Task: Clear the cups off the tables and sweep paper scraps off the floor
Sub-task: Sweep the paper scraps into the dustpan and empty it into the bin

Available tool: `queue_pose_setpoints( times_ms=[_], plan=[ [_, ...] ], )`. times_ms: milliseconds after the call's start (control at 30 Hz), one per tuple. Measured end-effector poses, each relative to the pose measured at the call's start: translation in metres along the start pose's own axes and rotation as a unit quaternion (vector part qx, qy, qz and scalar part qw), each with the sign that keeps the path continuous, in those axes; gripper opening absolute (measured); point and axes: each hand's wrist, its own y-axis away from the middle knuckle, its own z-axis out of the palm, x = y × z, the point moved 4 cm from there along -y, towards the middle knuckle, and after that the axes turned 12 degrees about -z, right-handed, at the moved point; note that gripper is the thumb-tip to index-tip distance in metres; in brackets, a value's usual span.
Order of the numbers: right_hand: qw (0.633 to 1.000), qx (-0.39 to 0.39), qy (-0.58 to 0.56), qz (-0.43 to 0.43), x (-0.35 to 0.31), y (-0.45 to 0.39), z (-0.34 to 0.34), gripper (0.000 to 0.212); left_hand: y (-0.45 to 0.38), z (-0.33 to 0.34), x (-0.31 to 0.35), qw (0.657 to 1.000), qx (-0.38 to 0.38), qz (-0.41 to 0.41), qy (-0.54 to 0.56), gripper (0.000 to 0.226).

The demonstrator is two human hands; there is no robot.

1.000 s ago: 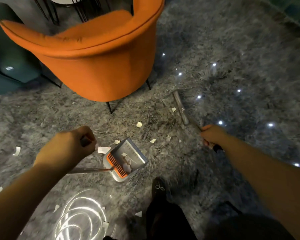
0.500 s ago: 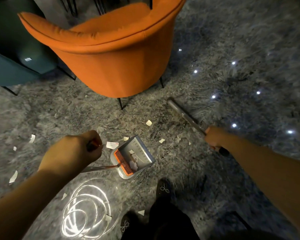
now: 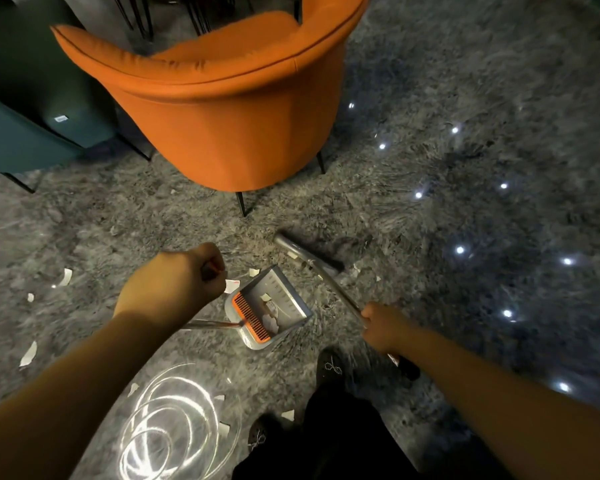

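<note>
My left hand point(image 3: 172, 289) grips the top of the dustpan's long handle. The grey dustpan point(image 3: 284, 301) with an orange comb sits on the glossy grey floor, a few white paper scraps inside it. My right hand point(image 3: 383, 327) grips the broom handle point(image 3: 336, 289); the broom head point(image 3: 305, 254) lies on the floor just beyond the pan's mouth. White paper scraps point(image 3: 65, 277) are scattered on the floor at the left, near the pan and by my feet.
An orange tub chair point(image 3: 229, 116) on thin black legs stands right behind the dustpan. A teal chair point(image 3: 21, 133) is at the far left. My dark shoes point(image 3: 329, 367) are just below the pan. Ceiling lights reflect off the floor on the right.
The broom head has swept left and toward the dustpan's mouth, my right hand drawing in with it. The view has shifted, so the chair and pan sit further right and lower in frame.
</note>
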Motion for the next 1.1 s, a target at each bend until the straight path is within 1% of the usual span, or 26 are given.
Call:
queue_pose_setpoints(
  times_ms=[133,267,400,567,633,800,867,967,1067,1100],
  plan=[
    [0.999,-0.007,-0.027,-0.018,-0.008,0.021,0.027,0.032,0.002,0.000,-0.004,1.000,0.007,0.006,0.005,0.017],
    [0.994,0.027,-0.104,-0.025,-0.011,0.043,0.041,0.029,0.005,0.001,-0.008,1.000,0.013,0.003,0.005,0.015],
    [0.967,0.067,-0.245,0.012,-0.001,0.062,0.049,0.037,0.005,0.001,-0.006,1.000,0.010,-0.003,-0.005,0.012],
    [0.932,0.141,-0.329,0.060,0.017,0.079,0.038,0.031,0.008,0.002,-0.001,1.000,0.012,-0.003,-0.015,0.012],
    [0.927,0.159,-0.332,0.074,0.029,0.083,0.031,0.028,0.010,0.002,0.001,1.000,0.021,0.000,-0.019,0.011],
    [0.936,0.172,-0.285,0.110,0.067,0.089,0.011,0.022,0.010,0.003,0.005,1.000,0.024,0.003,-0.020,0.013],
    [0.937,0.174,-0.275,0.130,0.081,0.089,0.006,0.015,0.010,0.003,0.006,1.000,0.022,0.008,-0.014,0.013],
    [0.948,0.158,-0.233,0.147,0.090,0.086,0.001,0.012,0.010,0.005,0.006,0.999,0.025,0.016,-0.020,0.013],
    [0.962,0.118,-0.189,0.156,0.084,0.080,0.001,0.013,0.010,0.005,0.007,0.999,0.028,0.014,-0.023,0.014],
    [0.963,0.107,-0.190,0.156,0.081,0.078,0.001,0.011,0.010,0.005,0.007,0.999,0.029,0.013,-0.024,0.014]
  ],
)
